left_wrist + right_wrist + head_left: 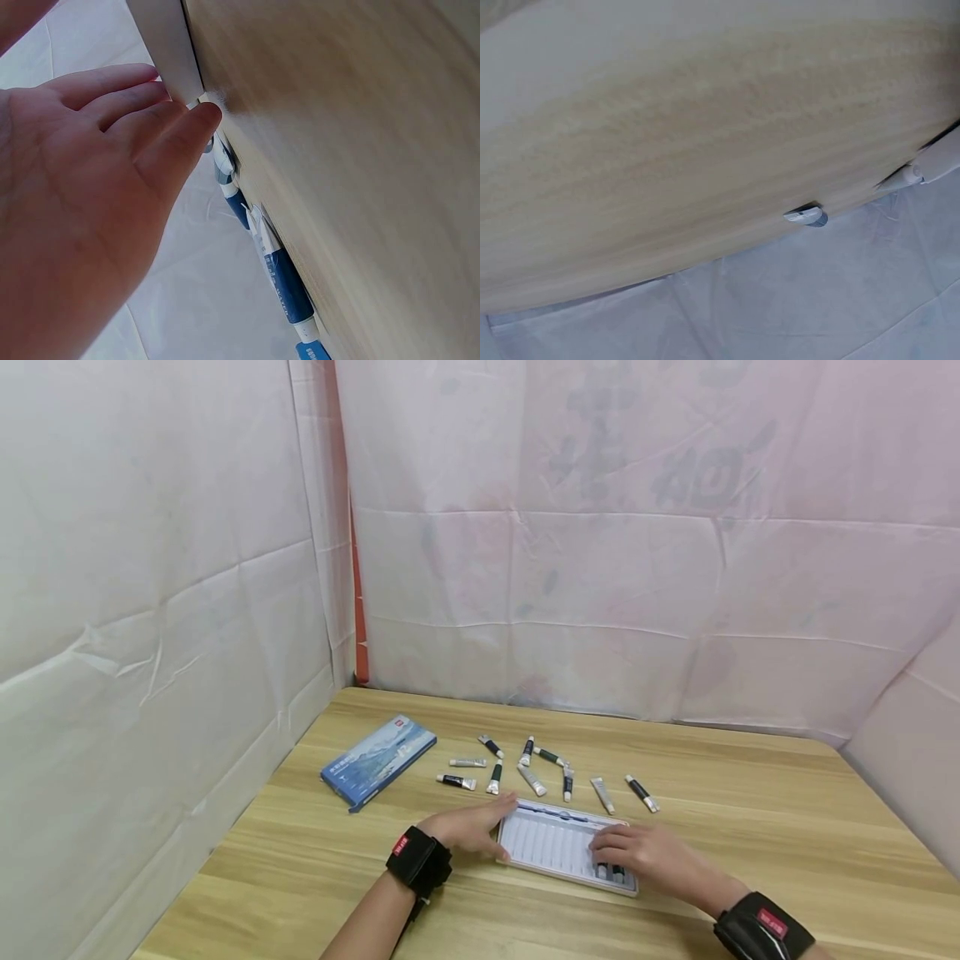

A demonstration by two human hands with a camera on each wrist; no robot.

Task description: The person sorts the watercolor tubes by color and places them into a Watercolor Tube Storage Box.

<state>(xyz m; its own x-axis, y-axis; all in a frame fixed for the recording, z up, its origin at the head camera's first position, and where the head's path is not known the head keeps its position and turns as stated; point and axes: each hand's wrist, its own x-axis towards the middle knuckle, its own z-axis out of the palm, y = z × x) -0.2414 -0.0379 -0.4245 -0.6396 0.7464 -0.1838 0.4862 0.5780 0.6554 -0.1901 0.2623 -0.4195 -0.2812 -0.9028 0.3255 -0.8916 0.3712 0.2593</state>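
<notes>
A white ribbed plastic tray (543, 847) lies on the wooden table, with a thin blue-handled paintbrush (551, 811) along its far side. At its left end my left hand (467, 828) reaches across the short side, thumb at the near corner and fingers at the far one. Those fingers look straight in the left wrist view, tips against the tray's edge (169, 49). Over the tray's right end, my right hand (637, 852) bends its fingers onto a small paint tube (602, 871); the fingertips are hidden. Another paint tube (618, 874) lies beside it.
Several loose paint tubes (532, 779) with dark or silvery bodies are scattered beyond the tray. A flat blue box (381, 760) with a mountain picture lies at the back left. White sheeting (600, 568) hangs behind and beside the table.
</notes>
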